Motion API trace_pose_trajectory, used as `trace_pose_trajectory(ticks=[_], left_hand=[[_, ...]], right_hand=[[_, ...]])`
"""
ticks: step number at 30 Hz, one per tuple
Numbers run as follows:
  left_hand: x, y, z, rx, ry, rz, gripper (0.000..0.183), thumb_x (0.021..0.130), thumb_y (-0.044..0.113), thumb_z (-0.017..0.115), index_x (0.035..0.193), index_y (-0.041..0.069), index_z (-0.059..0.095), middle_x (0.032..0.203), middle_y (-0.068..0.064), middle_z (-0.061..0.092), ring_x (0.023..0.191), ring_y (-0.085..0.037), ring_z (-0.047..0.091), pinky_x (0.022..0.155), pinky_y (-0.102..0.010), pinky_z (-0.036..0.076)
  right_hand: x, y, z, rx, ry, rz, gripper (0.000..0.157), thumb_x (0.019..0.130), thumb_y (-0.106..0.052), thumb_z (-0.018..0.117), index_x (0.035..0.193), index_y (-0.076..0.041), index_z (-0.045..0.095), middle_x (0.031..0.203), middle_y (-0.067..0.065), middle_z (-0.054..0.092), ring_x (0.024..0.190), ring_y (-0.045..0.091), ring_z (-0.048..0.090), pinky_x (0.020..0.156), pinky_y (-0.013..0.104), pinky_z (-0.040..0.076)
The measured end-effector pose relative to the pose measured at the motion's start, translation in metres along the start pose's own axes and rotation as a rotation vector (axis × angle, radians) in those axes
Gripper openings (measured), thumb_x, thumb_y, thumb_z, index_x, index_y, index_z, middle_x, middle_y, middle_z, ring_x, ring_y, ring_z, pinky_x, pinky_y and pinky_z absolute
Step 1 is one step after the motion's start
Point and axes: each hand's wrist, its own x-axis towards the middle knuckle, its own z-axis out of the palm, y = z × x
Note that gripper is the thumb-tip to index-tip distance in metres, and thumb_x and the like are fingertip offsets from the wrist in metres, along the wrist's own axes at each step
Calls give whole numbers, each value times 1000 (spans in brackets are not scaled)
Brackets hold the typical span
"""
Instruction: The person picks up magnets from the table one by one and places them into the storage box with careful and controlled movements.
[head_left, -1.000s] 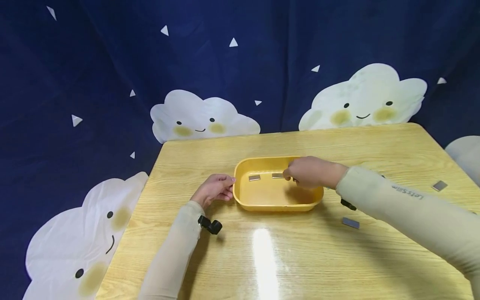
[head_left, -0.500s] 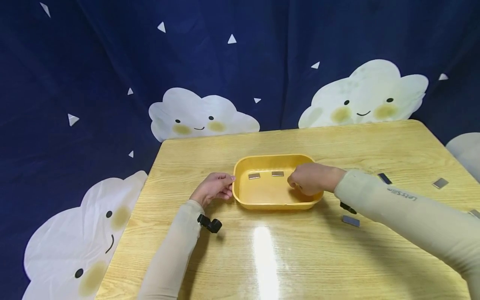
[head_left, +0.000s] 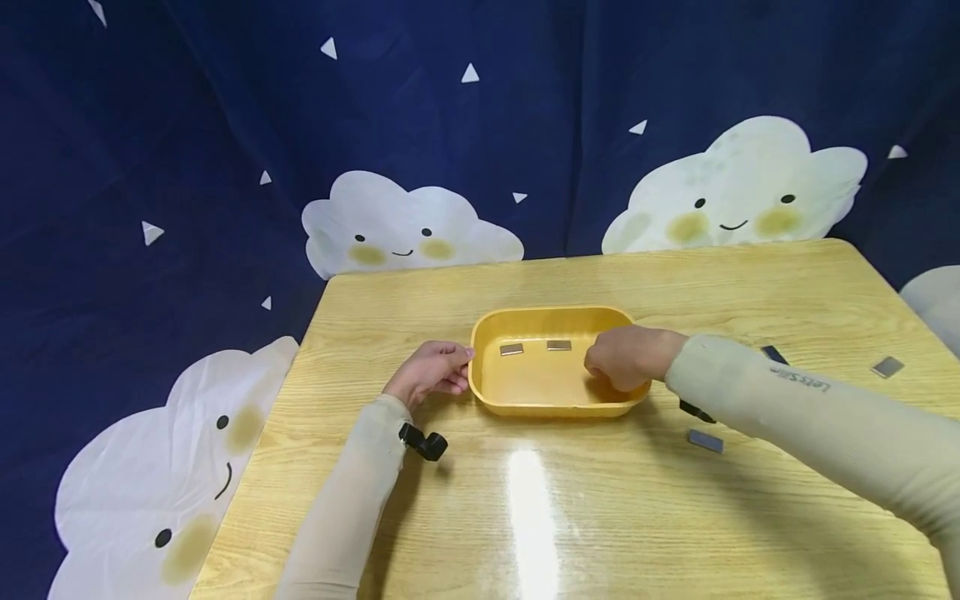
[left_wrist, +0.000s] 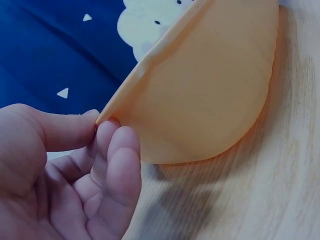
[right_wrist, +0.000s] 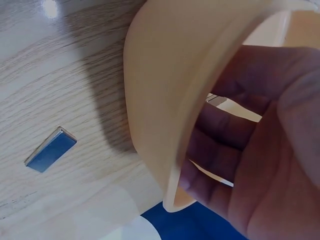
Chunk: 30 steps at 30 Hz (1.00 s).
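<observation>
A yellow oval-cornered plastic basin (head_left: pixel 555 411) stands on the wooden table. My left hand (head_left: pixel 433 371) pinches its left rim between thumb and fingers, seen close in the left wrist view. Reaching over the right rim, my right hand (head_left: pixel 626 357) has its curled fingers down inside the basin. The basin wall and the hand itself hide those fingertips, so what they hold does not show. Two small flat metallic blocks lie apart on the basin floor toward the back: a left block (head_left: pixel 512 349) and a right block (head_left: pixel 558 345).
On the table right of the basin lie more such pieces: a grey-blue block (head_left: pixel 705 441), a dark block (head_left: pixel 774 355) partly behind the right sleeve, and a grey block (head_left: pixel 888 367). A blue curtain (head_left: pixel 450 125) with clouds hangs behind the table (head_left: pixel 420 308).
My right hand has shifted slightly right and lower inside the basin, away from the right-hand block there. My left hand keeps its hold on the rim.
</observation>
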Motion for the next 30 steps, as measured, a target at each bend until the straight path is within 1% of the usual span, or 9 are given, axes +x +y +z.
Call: trace_pose_trajectory(ticks=[4, 8, 10, 14, 19, 21, 26, 30], left_hand=[[0, 1, 1, 0, -8, -2, 23, 101, 24, 58, 90, 4, 62, 75, 0, 61, 62, -11, 61, 58, -20, 55], [0, 2, 1, -3, -19, -3, 23, 101, 24, 58, 88, 6, 62, 74, 0, 61, 62, -11, 61, 57, -20, 55], [0, 3, 0, -2, -22, 2, 23, 101, 24, 58, 86, 6, 61, 74, 0, 61, 62, -11, 61, 57, -20, 55], [0, 3, -1, 0, -15, 1, 24, 101, 23, 57, 83, 7, 60, 73, 0, 60, 61, -11, 60, 57, -20, 54], [1, 2, -1, -5, -8, -17, 24, 102, 21, 57, 83, 6, 60, 73, 0, 60, 60, -11, 59, 56, -21, 54], [0, 2, 0, -5, -6, -18, 24, 101, 21, 57, 82, 7, 60, 73, 0, 60, 59, -10, 59, 56, -20, 54], [0, 2, 0, -5, -5, -14, 24, 101, 21, 57, 81, 8, 60, 72, 0, 60, 59, -10, 59, 56, -20, 54], [0, 2, -1, -4, -10, -12, 24, 101, 22, 57, 81, 8, 60, 72, 0, 60, 59, -10, 59, 56, -21, 54]], right_hand=[[-1, 0, 0, 20, -8, 7, 39, 75, 14, 47, 59, -19, 37, 61, -5, 26, 58, 12, 24, 51, 24, 18], [-2, -2, -1, 28, 0, 1, 44, 74, 15, 45, 54, -21, 31, 57, -7, 20, 55, 10, 17, 49, 23, 12], [-2, -3, -3, 23, 5, 1, 45, 75, 15, 45, 53, -22, 31, 56, -7, 19, 54, 10, 16, 49, 23, 12], [1, -7, -6, 5, 13, -3, 45, 77, 14, 46, 53, -21, 31, 55, -7, 21, 54, 10, 18, 49, 23, 14], [2, -11, -3, -24, -11, 3, 43, 85, 8, 52, 56, -20, 35, 57, -5, 28, 55, 11, 26, 50, 23, 21], [2, -11, -2, -31, -20, 5, 44, 88, 5, 54, 57, -19, 36, 58, -5, 30, 56, 11, 28, 49, 23, 22], [2, -11, -1, -26, 4, -11, 43, 87, 7, 54, 58, -20, 36, 60, -4, 31, 57, 12, 31, 50, 22, 23], [3, -8, -1, 3, 4, -17, 44, 83, 11, 50, 57, -20, 34, 59, -5, 27, 56, 11, 26, 51, 22, 20]])
